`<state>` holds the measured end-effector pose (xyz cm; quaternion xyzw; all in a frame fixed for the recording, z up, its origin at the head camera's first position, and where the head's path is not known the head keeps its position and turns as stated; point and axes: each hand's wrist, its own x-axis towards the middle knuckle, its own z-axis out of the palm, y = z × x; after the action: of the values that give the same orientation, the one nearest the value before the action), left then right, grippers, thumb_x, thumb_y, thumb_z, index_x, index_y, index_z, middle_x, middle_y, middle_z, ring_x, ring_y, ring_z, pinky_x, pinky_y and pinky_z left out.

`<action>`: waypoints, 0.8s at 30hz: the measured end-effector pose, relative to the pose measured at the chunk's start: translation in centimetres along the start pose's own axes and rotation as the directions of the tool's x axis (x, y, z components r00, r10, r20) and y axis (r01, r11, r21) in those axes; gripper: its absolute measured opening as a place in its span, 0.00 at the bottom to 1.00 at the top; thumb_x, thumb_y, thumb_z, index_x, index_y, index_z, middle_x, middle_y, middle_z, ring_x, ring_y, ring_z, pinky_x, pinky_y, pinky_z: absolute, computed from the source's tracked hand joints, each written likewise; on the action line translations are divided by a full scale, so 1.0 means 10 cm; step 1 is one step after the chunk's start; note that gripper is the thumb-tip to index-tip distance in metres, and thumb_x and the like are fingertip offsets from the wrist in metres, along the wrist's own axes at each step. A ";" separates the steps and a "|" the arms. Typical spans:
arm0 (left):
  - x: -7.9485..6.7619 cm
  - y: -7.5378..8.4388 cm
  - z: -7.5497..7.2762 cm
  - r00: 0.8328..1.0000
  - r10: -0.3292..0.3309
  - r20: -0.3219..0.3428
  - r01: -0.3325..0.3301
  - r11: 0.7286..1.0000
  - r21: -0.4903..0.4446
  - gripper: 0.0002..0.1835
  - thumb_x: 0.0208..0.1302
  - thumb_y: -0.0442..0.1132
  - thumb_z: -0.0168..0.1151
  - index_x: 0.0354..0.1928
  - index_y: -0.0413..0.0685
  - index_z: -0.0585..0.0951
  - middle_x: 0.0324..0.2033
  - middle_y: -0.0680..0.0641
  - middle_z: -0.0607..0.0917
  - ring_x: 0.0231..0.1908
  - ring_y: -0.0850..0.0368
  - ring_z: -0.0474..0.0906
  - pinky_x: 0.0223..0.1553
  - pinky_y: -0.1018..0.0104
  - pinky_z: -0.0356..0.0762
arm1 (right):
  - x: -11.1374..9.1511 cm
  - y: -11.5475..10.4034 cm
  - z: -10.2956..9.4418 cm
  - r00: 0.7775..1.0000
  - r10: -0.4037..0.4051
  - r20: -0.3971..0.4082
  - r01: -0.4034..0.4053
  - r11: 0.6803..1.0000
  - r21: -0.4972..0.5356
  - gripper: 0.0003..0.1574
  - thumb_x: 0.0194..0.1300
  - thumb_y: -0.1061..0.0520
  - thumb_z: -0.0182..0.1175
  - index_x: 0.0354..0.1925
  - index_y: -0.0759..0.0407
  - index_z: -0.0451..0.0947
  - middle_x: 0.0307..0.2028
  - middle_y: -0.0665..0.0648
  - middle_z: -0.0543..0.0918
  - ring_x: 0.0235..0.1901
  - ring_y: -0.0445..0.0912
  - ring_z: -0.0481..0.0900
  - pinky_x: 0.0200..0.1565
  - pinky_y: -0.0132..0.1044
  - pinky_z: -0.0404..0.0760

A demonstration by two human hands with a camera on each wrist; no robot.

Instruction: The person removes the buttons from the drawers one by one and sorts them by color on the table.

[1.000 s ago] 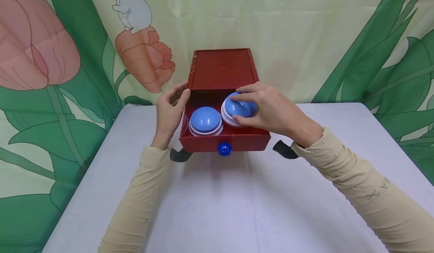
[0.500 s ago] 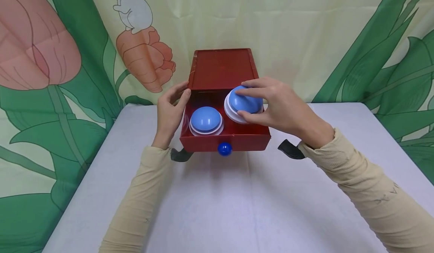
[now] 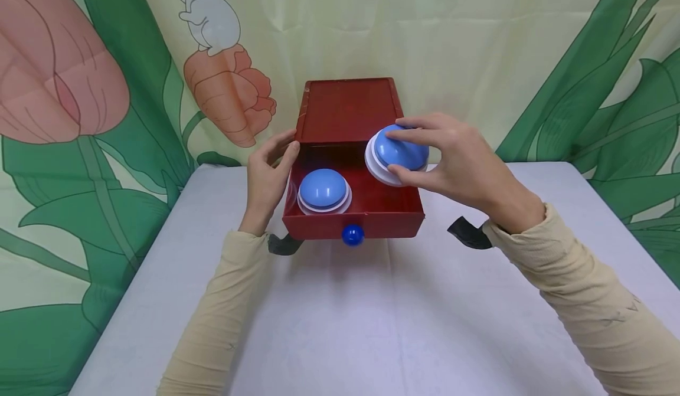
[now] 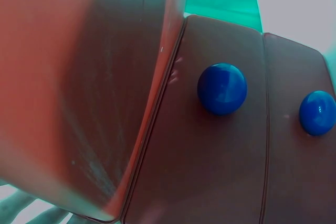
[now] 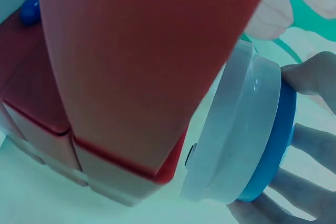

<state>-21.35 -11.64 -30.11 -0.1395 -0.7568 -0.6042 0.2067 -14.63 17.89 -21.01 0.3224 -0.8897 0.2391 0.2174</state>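
My right hand (image 3: 457,160) holds a round push button (image 3: 399,149) with a blue domed top and white base, thumb and fingers spread around its sides. It is tilted at the right side of the pulled-out drawer (image 3: 319,226). In the right wrist view, the button's white base (image 5: 236,124) is up beside the red drawer. A second, matching push button (image 3: 323,188) sits at the left inside the drawer. My left hand (image 3: 267,174) rests against the left side of the red drawer cabinet (image 3: 347,110), its thumb at the front edge.
A blue knob (image 3: 353,235) sticks out from the drawer front. Lower drawers with blue knobs (image 4: 222,88) show in the left wrist view. The cabinet stands on a white-covered table (image 3: 340,325), before a printed cloth backdrop (image 3: 451,59). Black straps (image 3: 470,234) hang by the wrists.
My right hand has lifted the push button out of the drawer's right half, moving it up and to the right. The left hand and the other button have stayed in place.
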 end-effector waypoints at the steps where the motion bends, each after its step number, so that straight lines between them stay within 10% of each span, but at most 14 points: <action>1: 0.00 0.00 0.00 1.000 0.002 0.000 -0.002 1.000 0.000 0.21 0.70 0.47 0.61 0.62 0.48 0.80 0.57 0.46 0.83 0.56 0.53 0.80 0.59 0.56 0.79 | -0.01 0.01 -0.01 1.000 0.004 -0.008 -0.004 1.000 0.002 0.31 0.54 0.57 0.75 0.57 0.61 0.82 0.56 0.62 0.82 0.56 0.57 0.79 0.47 0.53 0.86; 20: -0.02 -0.01 0.00 1.000 0.004 -0.002 -0.004 1.000 0.007 0.21 0.70 0.46 0.61 0.62 0.49 0.80 0.57 0.47 0.83 0.56 0.53 0.80 0.59 0.55 0.78 | -0.19 0.27 -0.16 0.993 0.067 -0.094 -0.069 0.997 -0.019 0.30 0.50 0.59 0.77 0.53 0.58 0.84 0.54 0.61 0.84 0.54 0.58 0.80 0.47 0.58 0.84; 24: -0.02 -0.01 0.00 1.000 0.010 -0.001 -0.010 1.000 0.008 0.21 0.70 0.47 0.61 0.62 0.49 0.80 0.57 0.47 0.83 0.56 0.53 0.80 0.60 0.54 0.78 | -0.22 0.35 -0.17 0.991 0.066 -0.113 -0.071 0.997 -0.039 0.30 0.49 0.60 0.77 0.53 0.57 0.85 0.53 0.60 0.84 0.54 0.57 0.81 0.50 0.44 0.84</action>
<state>-21.26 -11.67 -30.28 -0.1421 -0.7583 -0.6004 0.2107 -15.02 22.26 -21.88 0.2731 -0.8917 0.2447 0.2653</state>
